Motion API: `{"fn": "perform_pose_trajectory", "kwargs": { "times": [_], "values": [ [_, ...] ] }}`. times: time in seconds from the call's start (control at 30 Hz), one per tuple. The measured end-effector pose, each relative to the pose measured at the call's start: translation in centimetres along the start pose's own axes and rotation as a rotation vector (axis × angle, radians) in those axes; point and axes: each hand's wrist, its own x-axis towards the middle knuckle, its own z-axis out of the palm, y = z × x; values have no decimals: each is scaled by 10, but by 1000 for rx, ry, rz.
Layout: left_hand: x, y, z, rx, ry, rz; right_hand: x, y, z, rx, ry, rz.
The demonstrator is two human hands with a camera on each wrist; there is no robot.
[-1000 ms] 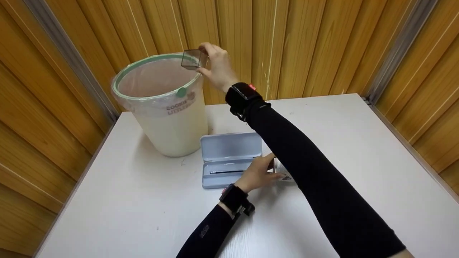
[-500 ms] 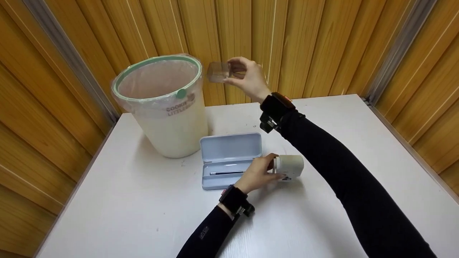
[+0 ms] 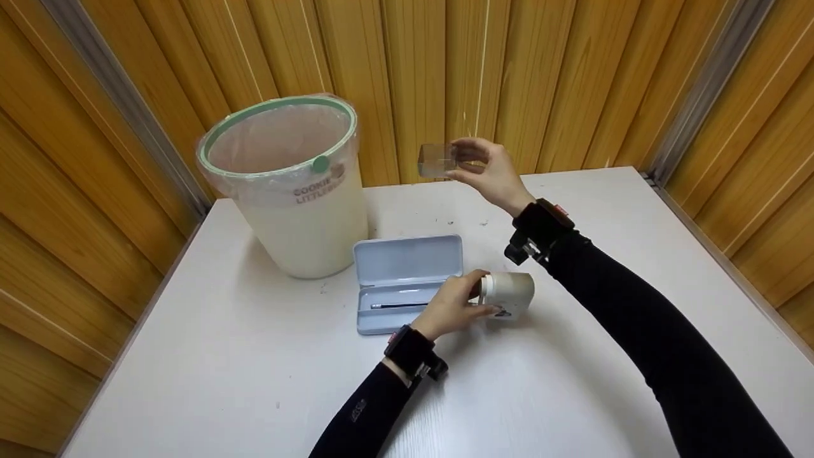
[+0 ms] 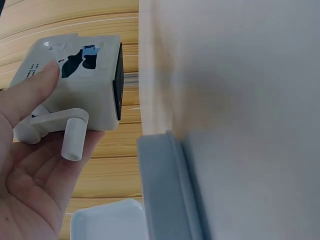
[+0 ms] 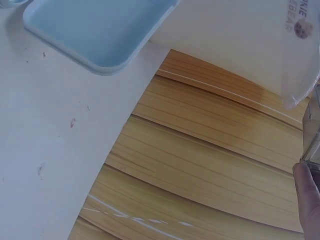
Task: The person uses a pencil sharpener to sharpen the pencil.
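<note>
In the head view my left hand (image 3: 450,306) holds a white hand-crank pencil sharpener (image 3: 516,291), tilted on its side. Its crank handle (image 4: 75,139) and a dark printed figure show in the left wrist view. Further back, my right hand (image 3: 491,170) pinches a see-through smoky shavings drawer (image 3: 436,161) by one end, raised above the table. Only the thumb and part of the drawer (image 5: 312,127) appear at the right wrist view's edge. An open light-blue pencil case (image 3: 408,259) lies beside the left hand, with a dark pencil (image 3: 395,306) inside, partly covered by that hand.
A cream bin (image 3: 311,235) with a green rim and clear plastic liner stands at the table's back left. Small dark specks (image 3: 450,222) lie on the white table (image 3: 254,381). Wood-patterned panels (image 3: 572,83) enclose the back and sides.
My right hand has carried the shavings drawer from the bin's rim to the right and down. My left hand stays almost still with the sharpener, which the right arm no longer covers.
</note>
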Motion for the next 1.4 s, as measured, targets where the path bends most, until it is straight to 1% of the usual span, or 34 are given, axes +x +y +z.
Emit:
{"fn": "perform_pose_trajectory", "kwargs": {
  "times": [0.1,0.27,0.4,0.53,0.77,0.87,0.97,1.07,1.13,1.23,1.4],
  "values": [
    [0,0,-3,-13,-2,2,-11,10,-8,13,2,7],
    [0,-1,-9,-29,-8,-5,-30,26,-21,48,32,40],
    [-1,-3,-13,-44,-18,-14,-45,39,-29,46,52,61],
    [-1,-4,-17,-82,-7,-18,-56,49,-36,15,54,70],
    [-1,-6,-25,-184,7,-50,-72,63,-48,7,27,76],
    [-1,-6,-28,-194,21,-62,-80,69,-53,-2,15,93],
    [0,-6,-32,-195,38,-72,-88,73,-57,20,7,112],
    [0,-8,-37,-214,60,-64,-96,79,-59,47,7,116],
    [0,-9,-40,-245,73,-54,-102,82,-60,52,1,124],
    [-1,-12,-45,-270,97,-45,-110,89,-61,26,-20,134],
    [-3,-14,-52,-260,139,-57,-123,96,-63,21,-62,159]
  ]
}}
